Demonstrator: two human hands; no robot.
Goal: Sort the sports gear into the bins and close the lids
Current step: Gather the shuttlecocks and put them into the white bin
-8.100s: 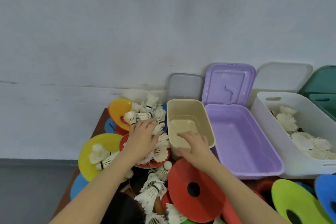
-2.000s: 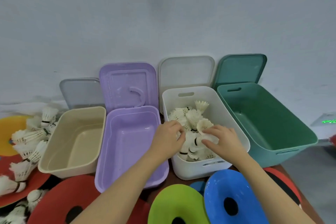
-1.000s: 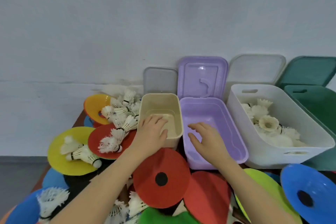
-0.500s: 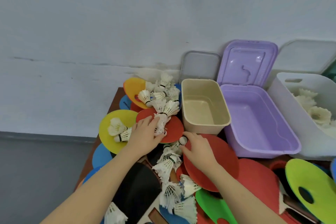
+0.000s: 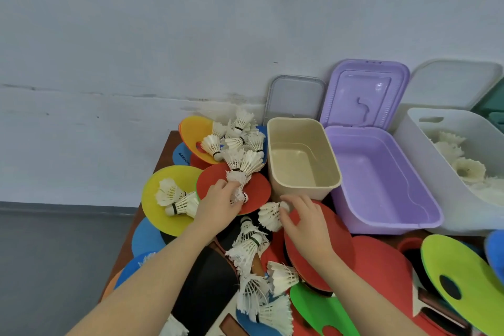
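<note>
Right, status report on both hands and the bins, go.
Left hand closing on a shuttlecock atop the red disc. Right hand on another shuttlecock. Beige bin and purple bin empty, lids off.

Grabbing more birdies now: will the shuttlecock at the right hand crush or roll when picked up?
The shuttlecock is probably very light: thin feathers, small cork. The feathers look frayed, so likely fragile; the right hand should pinch the cork. Lying sideways, it may roll in a curve.

I see only one print: small dark lettering on blue disc [image 5: 182, 157], just left of beige bin [image 5: 302, 155]; too small, can't read it.
</note>
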